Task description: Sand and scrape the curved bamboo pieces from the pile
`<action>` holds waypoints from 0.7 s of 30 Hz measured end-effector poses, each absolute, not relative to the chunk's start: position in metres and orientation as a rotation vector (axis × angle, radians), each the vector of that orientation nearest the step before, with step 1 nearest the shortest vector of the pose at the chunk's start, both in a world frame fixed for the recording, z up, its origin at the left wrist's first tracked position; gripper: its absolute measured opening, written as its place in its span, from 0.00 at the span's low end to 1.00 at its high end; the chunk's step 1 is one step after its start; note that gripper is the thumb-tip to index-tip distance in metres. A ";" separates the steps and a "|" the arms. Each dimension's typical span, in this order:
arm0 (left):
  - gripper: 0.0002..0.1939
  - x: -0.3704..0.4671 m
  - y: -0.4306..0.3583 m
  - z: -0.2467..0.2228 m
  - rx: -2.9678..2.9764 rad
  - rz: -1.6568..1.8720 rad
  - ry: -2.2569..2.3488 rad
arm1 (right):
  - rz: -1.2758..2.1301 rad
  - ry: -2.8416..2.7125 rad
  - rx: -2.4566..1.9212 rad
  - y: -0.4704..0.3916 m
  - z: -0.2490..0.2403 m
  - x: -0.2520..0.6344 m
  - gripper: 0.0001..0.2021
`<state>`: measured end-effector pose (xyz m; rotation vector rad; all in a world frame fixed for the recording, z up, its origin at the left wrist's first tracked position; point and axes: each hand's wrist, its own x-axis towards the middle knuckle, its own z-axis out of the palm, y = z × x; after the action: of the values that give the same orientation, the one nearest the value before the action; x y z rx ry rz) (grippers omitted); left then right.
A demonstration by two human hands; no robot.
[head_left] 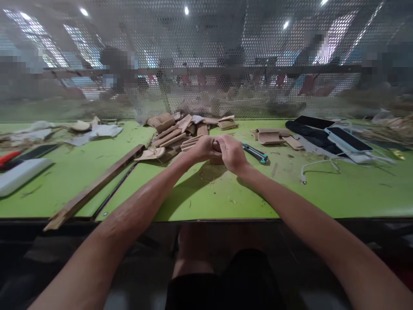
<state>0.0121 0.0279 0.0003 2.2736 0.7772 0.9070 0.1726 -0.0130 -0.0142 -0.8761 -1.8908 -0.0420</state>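
Close together over the green table, my left hand (pixel 205 147) and my right hand (pixel 232 153) are both closed round a small brown wooden-looking piece (pixel 217 147). The fingers hide most of it, so its full shape does not show. A utility knife (pixel 256 153) with a teal and black handle lies just right of my right hand. Behind and left of my left hand is a heap of brown curved pieces (pixel 171 137) that look like cut bamboo or wood. Another curved brown piece (pixel 269 136) lies beyond the knife.
A long wooden strip (pixel 97 185) slants across the table's left part and overhangs the front edge. A white case (pixel 24 175) lies far left. At right are a phone (pixel 350 140), a white cable (pixel 318 163) and dark cloth (pixel 309 135). A perforated screen (pixel 206 94) stands behind.
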 end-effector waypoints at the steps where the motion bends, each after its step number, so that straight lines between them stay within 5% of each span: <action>1: 0.16 0.012 0.028 0.001 2.269 0.900 0.775 | -0.030 -1.884 -0.886 -0.012 -0.015 0.173 0.23; 21: 0.17 0.011 0.027 0.008 2.338 0.849 0.872 | 0.257 -1.691 -0.987 -0.022 -0.011 0.173 0.28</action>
<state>0.0115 0.0271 0.0076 2.3380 0.8717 0.8490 0.1727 -0.0223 -0.0112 -0.9867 -1.6912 0.2573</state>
